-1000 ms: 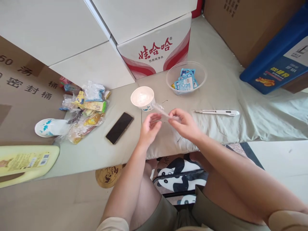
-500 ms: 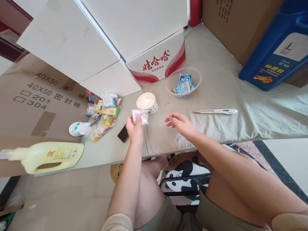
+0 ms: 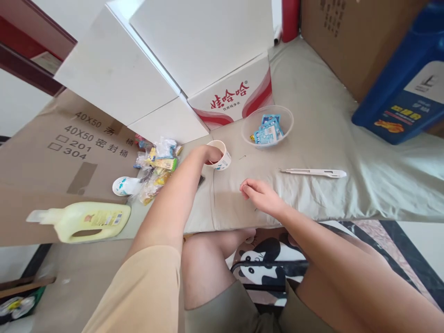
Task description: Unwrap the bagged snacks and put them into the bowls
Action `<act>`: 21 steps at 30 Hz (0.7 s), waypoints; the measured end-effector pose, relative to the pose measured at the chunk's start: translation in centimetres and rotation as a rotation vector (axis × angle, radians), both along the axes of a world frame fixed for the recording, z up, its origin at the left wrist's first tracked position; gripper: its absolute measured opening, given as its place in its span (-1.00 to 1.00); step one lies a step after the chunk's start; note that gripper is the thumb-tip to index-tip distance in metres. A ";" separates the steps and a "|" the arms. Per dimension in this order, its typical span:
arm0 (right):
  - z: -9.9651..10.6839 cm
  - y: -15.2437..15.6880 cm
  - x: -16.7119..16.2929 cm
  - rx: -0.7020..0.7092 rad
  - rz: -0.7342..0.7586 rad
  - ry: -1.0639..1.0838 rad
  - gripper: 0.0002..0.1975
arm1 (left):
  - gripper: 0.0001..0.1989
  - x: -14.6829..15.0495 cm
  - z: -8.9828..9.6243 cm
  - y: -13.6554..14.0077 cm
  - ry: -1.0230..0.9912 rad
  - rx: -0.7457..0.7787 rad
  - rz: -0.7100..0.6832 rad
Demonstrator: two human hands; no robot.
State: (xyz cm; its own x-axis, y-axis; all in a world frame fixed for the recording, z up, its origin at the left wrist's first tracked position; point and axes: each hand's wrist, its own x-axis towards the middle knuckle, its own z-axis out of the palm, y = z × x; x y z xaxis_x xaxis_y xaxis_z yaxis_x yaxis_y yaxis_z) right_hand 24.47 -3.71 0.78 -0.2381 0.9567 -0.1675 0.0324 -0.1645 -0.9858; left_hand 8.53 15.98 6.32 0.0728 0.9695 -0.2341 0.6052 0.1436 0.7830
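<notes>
My left hand [image 3: 210, 153] reaches down into a white paper cup [image 3: 226, 160] with blue marks on its side. Its fingers are hidden inside, so I cannot see what they hold. To the right of the cup, my right hand [image 3: 256, 194] hovers over the cloth-covered surface [image 3: 229, 208], fingers curled and thumb pressed in. Whatever may be between those fingertips is too small to make out. Behind it stands a clear plastic bowl [image 3: 290, 130] with several blue packets [image 3: 269, 132] in it. A white utility knife [image 3: 314, 172] lies to the right.
At the left are a pile of wrappers [image 3: 161, 169], a tipped paper cup [image 3: 122, 186] and a yellow jug [image 3: 93, 219]. A phone [image 3: 201, 181] is partly covered by my left arm. White boxes [image 3: 208, 41] rise behind; a blue jug [image 3: 391, 97] stands right.
My left hand has moved forward from in front of the cup into it, and the crumpled clear plastic it held is out of sight. The right hand stays nearly in place, fingers more curled.
</notes>
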 end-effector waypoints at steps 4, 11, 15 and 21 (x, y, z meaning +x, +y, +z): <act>-0.6 -0.3 0.2 0.085 0.061 -0.205 -0.77 | -0.80 -1.5 1.8 0.2 0.157 -0.121 0.034; -0.4 -2.4 -0.7 0.230 0.190 -0.432 -0.74 | -0.70 -19.4 3.5 -3.7 0.783 0.415 0.044; -0.9 -3.4 -2.7 0.282 0.305 -0.512 -0.68 | -0.30 -28.5 -0.8 -7.2 0.822 0.109 0.117; -1.7 -3.3 -5.3 0.367 0.352 -0.826 -0.67 | -0.30 -29.3 -3.9 -10.7 0.799 0.140 0.230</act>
